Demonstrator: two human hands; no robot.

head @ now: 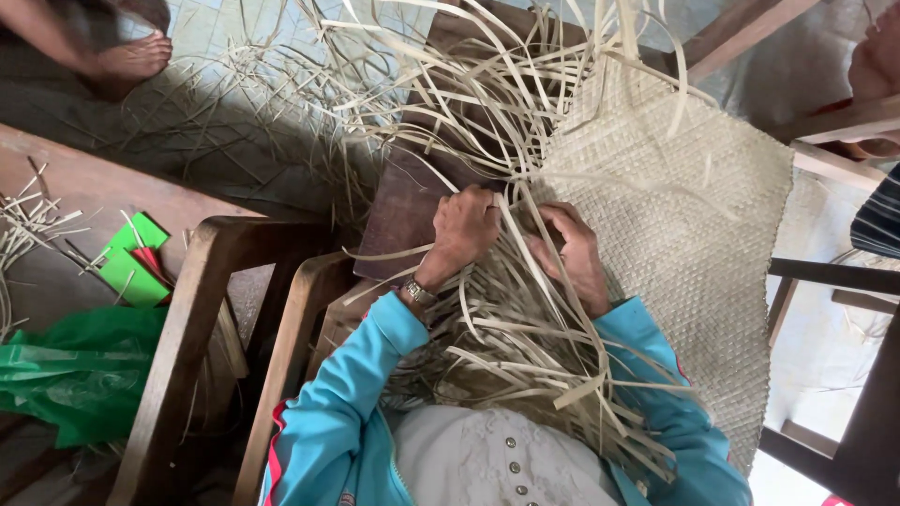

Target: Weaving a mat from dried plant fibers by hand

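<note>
Left hand: the left hand (pixel 466 225) is curling closed, knuckles up, fingers pinching a few of the pale, flat, ribbon-like reed strips (pixel 525 323) at the working edge.
Right hand: the right hand (pixel 572 251) is lying just beside it, fingers bent down and closed over strips where they are meeting the weave.
Work piece: the pale, tightly plaited straw mat (pixel 689 234) is spreading away to the right of both hands, over the dark brown wooden worktop (pixel 398 220), with its unwoven ends fanning out above and trailing into the lap.
Surroundings: a brown wooden chair frame (pixel 211 319) is standing to the left; a crumpled green plastic bag (pixel 80 370) is lying beyond it, with another person's bare foot (pixel 131 58) resting far off.
Risk: I am judging that the loose strips are crossing so thickly that a wrong one could get picked up, or one could kink and split under a hard pull.
</note>
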